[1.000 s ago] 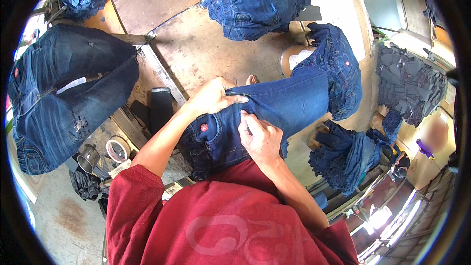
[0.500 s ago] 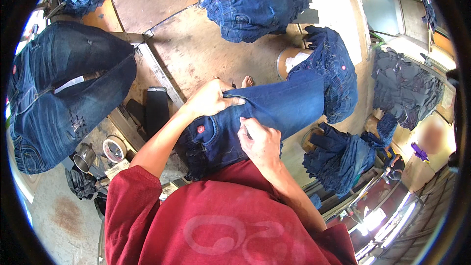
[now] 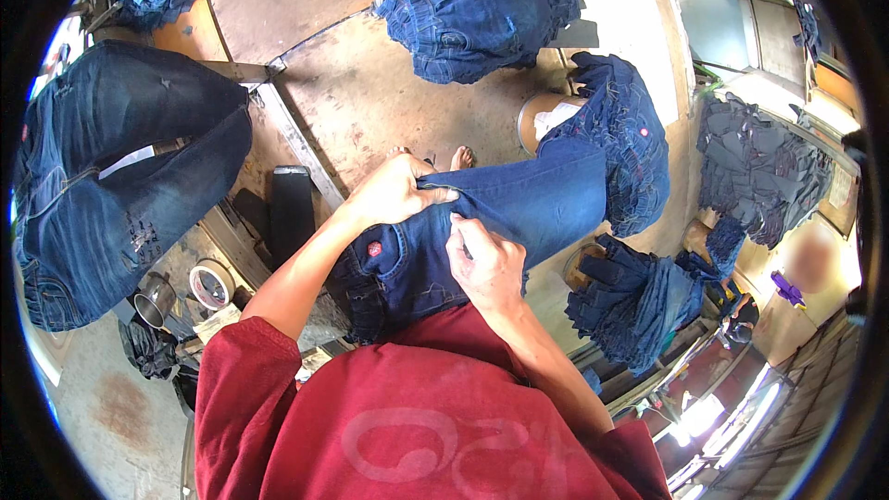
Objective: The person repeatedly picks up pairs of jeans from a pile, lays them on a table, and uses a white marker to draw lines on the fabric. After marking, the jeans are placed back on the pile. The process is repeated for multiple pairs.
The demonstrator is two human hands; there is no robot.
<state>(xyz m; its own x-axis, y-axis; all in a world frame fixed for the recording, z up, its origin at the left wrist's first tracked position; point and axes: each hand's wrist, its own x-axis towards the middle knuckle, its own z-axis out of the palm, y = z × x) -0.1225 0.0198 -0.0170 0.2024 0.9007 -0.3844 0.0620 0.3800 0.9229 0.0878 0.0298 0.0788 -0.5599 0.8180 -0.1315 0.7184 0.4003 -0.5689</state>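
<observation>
A pair of dark blue jeans (image 3: pixel 542 199) lies stretched across my lap, its leg running off to the right. My left hand (image 3: pixel 400 193) grips the denim near the far edge, thumb on top and a fold pinched under it. Close by on the right, my right hand (image 3: pixel 485 261) is curled over the cloth, thumb and forefinger pressed together at the fold. Anything between those fingertips is too small to make out. Beside my left wrist, a round red tag (image 3: pixel 374 248) sits at the jeans' pocket.
Another pair of jeans (image 3: pixel 139 139) is draped at the left, above a metal cup (image 3: pixel 156 301) and a roll of tape (image 3: pixel 212 284). Denim heaps (image 3: pixel 477 14) stand ahead, with more bundles (image 3: pixel 634 301) at right. A grey garment pile (image 3: pixel 759 167) lies farther right.
The whole view has shifted slightly. Both hands keep nearly the same place on the jeans, my right fingertips a little nearer the fold.
</observation>
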